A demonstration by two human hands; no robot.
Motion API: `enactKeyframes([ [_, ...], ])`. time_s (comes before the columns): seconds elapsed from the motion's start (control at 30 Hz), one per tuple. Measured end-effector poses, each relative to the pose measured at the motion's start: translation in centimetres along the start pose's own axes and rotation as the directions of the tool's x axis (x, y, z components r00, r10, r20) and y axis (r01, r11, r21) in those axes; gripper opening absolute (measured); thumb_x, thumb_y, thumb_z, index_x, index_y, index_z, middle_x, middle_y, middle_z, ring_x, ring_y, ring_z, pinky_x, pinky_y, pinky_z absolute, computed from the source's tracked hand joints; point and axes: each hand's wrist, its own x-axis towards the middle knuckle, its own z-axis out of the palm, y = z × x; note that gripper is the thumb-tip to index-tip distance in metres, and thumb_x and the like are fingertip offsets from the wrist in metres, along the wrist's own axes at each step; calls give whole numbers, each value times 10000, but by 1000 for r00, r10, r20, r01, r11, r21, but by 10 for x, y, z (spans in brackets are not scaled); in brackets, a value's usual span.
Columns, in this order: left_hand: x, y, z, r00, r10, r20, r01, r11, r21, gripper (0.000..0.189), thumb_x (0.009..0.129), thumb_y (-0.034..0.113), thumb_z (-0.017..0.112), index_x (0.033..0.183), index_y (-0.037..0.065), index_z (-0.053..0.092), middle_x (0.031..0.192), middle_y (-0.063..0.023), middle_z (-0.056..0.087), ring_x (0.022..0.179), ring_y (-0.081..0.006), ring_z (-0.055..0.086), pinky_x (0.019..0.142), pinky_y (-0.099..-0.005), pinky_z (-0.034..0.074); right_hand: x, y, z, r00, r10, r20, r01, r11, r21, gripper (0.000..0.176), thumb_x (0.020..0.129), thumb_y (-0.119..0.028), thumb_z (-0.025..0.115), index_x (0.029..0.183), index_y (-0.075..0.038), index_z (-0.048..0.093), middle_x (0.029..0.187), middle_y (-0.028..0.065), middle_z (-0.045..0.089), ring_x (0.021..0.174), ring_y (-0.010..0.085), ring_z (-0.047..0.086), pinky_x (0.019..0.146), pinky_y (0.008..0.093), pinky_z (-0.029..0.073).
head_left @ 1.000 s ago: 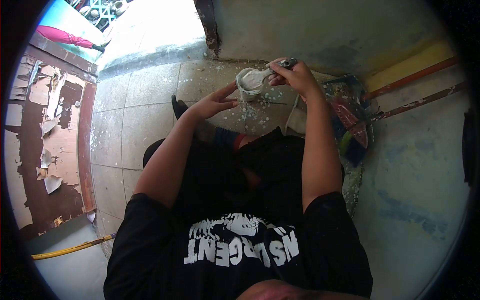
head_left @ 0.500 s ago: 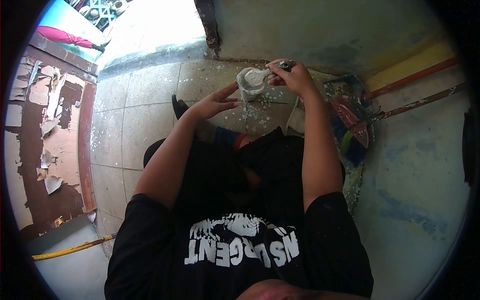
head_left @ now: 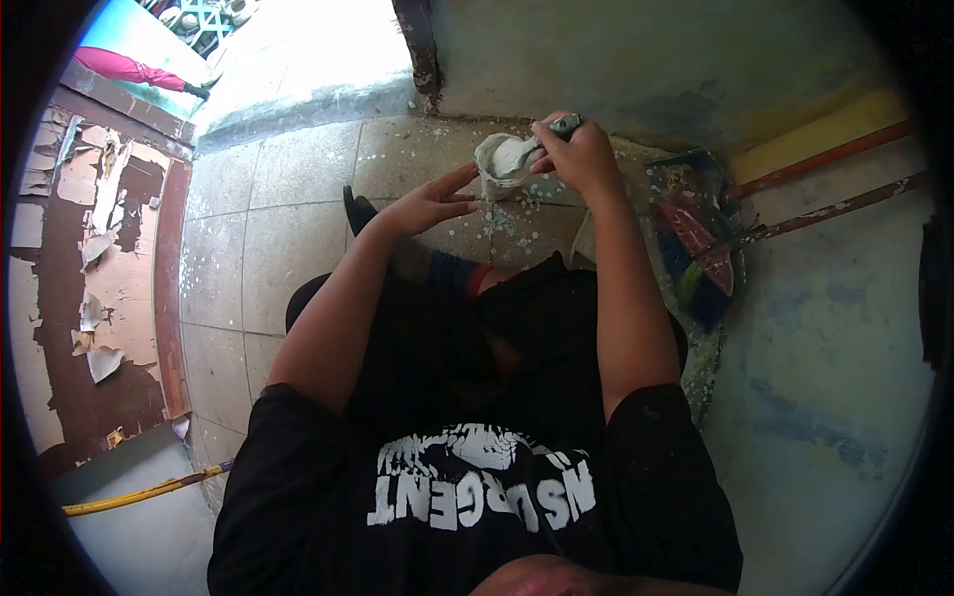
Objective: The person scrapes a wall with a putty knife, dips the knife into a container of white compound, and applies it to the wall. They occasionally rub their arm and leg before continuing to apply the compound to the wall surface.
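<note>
A small tub (head_left: 488,185) of thick white paint stands on the speckled floor, its rim and side crusted white. My right hand (head_left: 576,157) is closed round the dark handle of a paintbrush (head_left: 564,126), whose white-coated end dips into the tub. The bristles are hidden in the white paint. On the tub's left side, my left hand (head_left: 429,207) has its fingers stretched out and apart, fingertips right at the tub's wall.
A broom (head_left: 708,243) and a dustpan (head_left: 686,174) lean at the right wall, their long handles reaching right. Peeling door panel (head_left: 99,288) stands at left. A yellow pole (head_left: 149,492) lies lower left. Beyond the doorway, a person's pink-clothed leg (head_left: 129,68) shows.
My right hand has tipped the paintbrush a little, moving slightly toward the tub, and its end sits further into the white paint. My left hand stays almost in place.
</note>
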Motion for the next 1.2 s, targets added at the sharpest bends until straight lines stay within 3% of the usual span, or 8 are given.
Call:
enactKeyframes([
  [0.17,1,-3,0,1000,-5,-23,5,1000,2,839,955,200,667,1576,62,120,1624,-152,190,1443,-276,322,1170,-385,320,-6,-5,13,991,-118,-63,99,963,-251,242,924,-236,639,901,4,663,707,151,692,616,221,718,635,350,555],
  [0.23,-1,2,1,999,-28,-18,28,999,-28,840,955,210,668,1575,60,122,1622,-155,201,1460,-257,290,1168,-390,318,1,13,21,947,-313,-72,254,867,-429,235,920,-242,641,867,-15,667,655,145,675,620,237,718,634,362,553],
  [0.37,0,2,0,999,-29,-13,30,999,23,843,957,234,666,1576,59,120,1623,-155,203,1474,-240,257,1171,-394,307,4,19,24,950,-302,-74,247,878,-409,249,921,-238,641,847,-1,660,626,131,670,616,248,720,632,372,554],
  [0.43,-1,0,0,1000,0,-10,1,1000,13,847,959,255,663,1576,58,118,1623,-155,205,1480,-241,240,1178,-393,287,0,8,19,987,-143,-73,129,976,-175,282,936,-232,629,849,36,646,636,139,679,594,238,718,609,362,558],
  [0.73,-1,2,0,999,-33,-14,33,999,19,847,960,248,661,1577,61,110,1618,-164,215,1457,-242,290,1180,-380,288,-1,0,21,960,-163,-227,193,974,116,307,937,-205,660,773,34,556,609,153,668,544,232,709,483,300,529],
  [0.83,-2,4,2,999,-30,-20,30,999,18,829,969,245,644,1589,120,107,1619,-149,225,1392,-276,414,1130,-403,368,-4,0,29,968,-154,-198,156,988,-6,323,932,-217,672,762,28,549,606,162,665,572,239,720,484,312,529],
  [1.07,1,-6,-2,1000,0,-11,0,1000,5,809,977,205,631,1588,107,109,1619,-145,228,1382,-280,425,1115,-393,380,-9,-9,33,934,-221,-281,227,974,-11,350,917,-234,696,731,14,532,578,150,649,579,244,722,477,318,518],
  [1.2,0,-4,-2,1000,11,-16,-10,998,66,806,980,213,628,1586,96,109,1619,-149,227,1379,-271,428,1120,-387,372,-19,-22,37,873,-377,-309,319,921,-222,361,903,-266,715,710,-9,550,556,142,629,545,246,702,482,335,509],
])
